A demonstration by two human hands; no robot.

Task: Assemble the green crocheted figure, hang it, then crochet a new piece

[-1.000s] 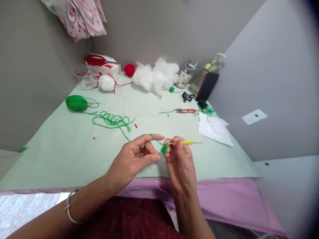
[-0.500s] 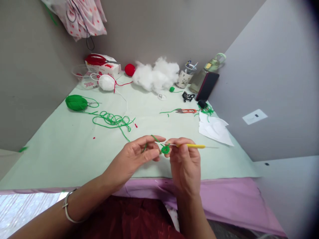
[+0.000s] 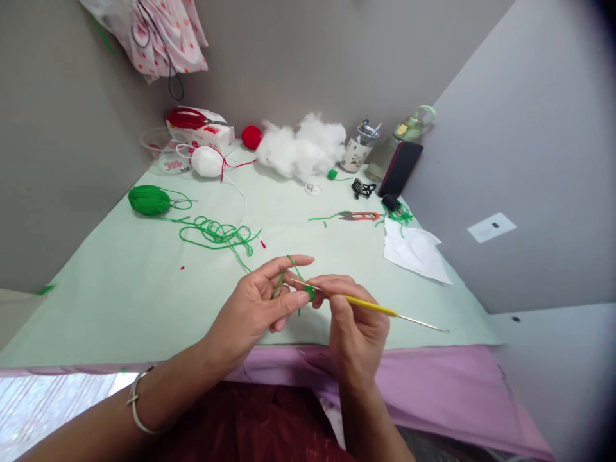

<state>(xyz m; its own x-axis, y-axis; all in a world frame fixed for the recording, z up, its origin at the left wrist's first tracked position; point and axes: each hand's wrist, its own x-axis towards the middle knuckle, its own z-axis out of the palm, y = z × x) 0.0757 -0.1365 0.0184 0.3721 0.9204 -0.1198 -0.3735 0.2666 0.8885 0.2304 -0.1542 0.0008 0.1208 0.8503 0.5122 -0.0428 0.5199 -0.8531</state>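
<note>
My left hand [image 3: 267, 298] pinches a small green crochet piece [image 3: 309, 293] between thumb and fingers, with its index finger stretched out and green yarn [image 3: 295, 268] looped over it. In my right hand [image 3: 359, 324] is a yellow-handled crochet hook [image 3: 373, 306], held like a pen. One thin metal end of the hook lies at the green piece; the other sticks out to the lower right. A tangle of green strand [image 3: 219, 232] runs over the table to my left hand from a green yarn skein [image 3: 149, 200].
Behind the hands lie orange thread snips [image 3: 360, 216], a black hair claw [image 3: 363, 188] and torn white paper [image 3: 416, 253]. White stuffing [image 3: 301, 147], a red yarn ball [image 3: 251, 136], a white yarn ball [image 3: 206, 162], a pen cup [image 3: 359, 151] and a phone [image 3: 401, 168] stand along the back.
The hook has tilted, its right end now lower. The green piece has moved slightly left into my left hand's pinch, and my left index finger has lifted with the yarn.
</note>
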